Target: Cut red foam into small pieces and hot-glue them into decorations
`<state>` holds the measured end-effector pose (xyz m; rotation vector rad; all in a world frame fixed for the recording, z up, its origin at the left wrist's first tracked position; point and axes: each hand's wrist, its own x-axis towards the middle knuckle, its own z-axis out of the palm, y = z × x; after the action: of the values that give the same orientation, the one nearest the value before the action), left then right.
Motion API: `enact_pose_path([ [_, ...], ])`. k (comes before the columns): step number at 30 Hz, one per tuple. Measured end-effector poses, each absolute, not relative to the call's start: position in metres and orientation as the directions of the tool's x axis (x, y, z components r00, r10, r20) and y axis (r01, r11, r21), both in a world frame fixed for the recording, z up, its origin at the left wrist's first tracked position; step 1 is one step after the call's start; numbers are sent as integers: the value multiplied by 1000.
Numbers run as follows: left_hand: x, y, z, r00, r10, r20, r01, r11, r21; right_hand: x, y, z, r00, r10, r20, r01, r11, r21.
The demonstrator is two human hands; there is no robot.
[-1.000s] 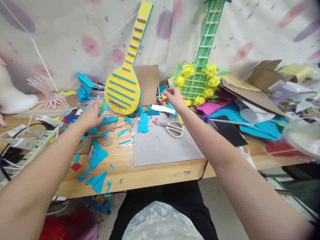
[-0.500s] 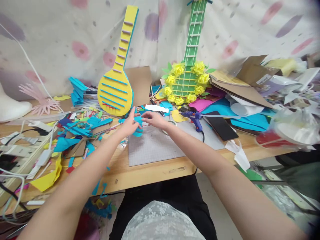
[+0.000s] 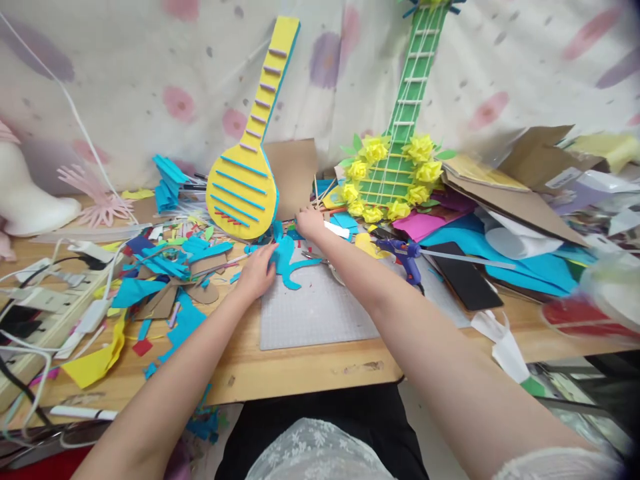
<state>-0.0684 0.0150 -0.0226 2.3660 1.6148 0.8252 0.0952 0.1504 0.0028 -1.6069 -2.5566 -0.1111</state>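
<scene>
My left hand (image 3: 257, 272) is at the left edge of the grey cutting mat (image 3: 310, 320), its bent fingers and thumb on a curly-cut blue paper piece (image 3: 286, 257). My right hand (image 3: 311, 223) reaches to the clutter behind the mat, its fingers curled down; what lies under the fingertips is hidden. Below the right wrist, the metal tips of a tool (image 3: 313, 255) show on the mat, partly covered by my forearm. Just behind my hands stands a yellow lute-shaped paper model (image 3: 243, 193) with blue and purple strips.
A green paper instrument (image 3: 405, 120) with yellow flowers leans at the back. The blue glue gun (image 3: 405, 257) and black phone (image 3: 465, 277) lie to the right. Blue scraps (image 3: 165, 257) and a power strip (image 3: 55, 313) crowd the left. A white strip (image 3: 337, 229) lies by my right wrist.
My hands were close together over the blue paper. The right hand has moved away to the back; the left stays by the blue piece, which now shows more fully. The view has shifted slightly.
</scene>
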Motion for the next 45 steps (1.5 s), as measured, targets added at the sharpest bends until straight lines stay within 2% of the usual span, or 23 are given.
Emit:
enact_pose_path([
  [9, -131, 10, -36, 271, 930, 246, 895, -338, 290, 93, 162, 3, -405, 912, 63, 914, 403, 35],
  [15, -149, 12, -33, 211, 950, 230, 929, -269, 255, 106, 149, 9, -389, 904, 178, 913, 404, -56],
  [19, -131, 13, -22, 138, 930, 342, 935, -236, 265, 114, 144, 20, -336, 905, 260, 911, 383, -154],
  [21, -111, 11, -15, 146, 909, 391, 919, -270, 286, 120, 143, 28, -295, 912, 286, 884, 374, -281],
  [24, -80, 8, -9, 131, 896, 424, 894, -291, 340, 135, 139, 38, -192, 930, 312, 774, 339, -535],
  [26, -63, 7, -9, 96, 918, 385, 882, -258, 393, 148, 133, 41, -77, 950, 304, 663, 276, -695],
  [28, -51, 7, -12, 53, 943, 328, 876, -202, 438, 162, 125, 41, 22, 966, 259, 563, 202, -801],
  [30, -44, 10, -15, -22, 955, 296, 880, -122, 459, 173, 113, 40, 78, 969, 235, 527, 160, -835],
  [34, -35, 22, -19, -195, 945, 263, 862, 38, 505, 180, 83, 34, 122, 954, 273, 565, 160, -810],
  [39, -36, 33, -14, -257, 965, 53, 755, 166, 635, 170, 56, 21, -31, 954, 299, 590, 259, -765],
  [42, -52, 32, -11, -272, 962, 33, 667, 164, 727, 173, 63, 10, 71, 975, 208, 543, 137, -829],
  [45, -73, 29, -6, -278, 960, -46, 470, 177, 865, 184, 79, 4, 191, 968, 161, 507, 43, -861],
])
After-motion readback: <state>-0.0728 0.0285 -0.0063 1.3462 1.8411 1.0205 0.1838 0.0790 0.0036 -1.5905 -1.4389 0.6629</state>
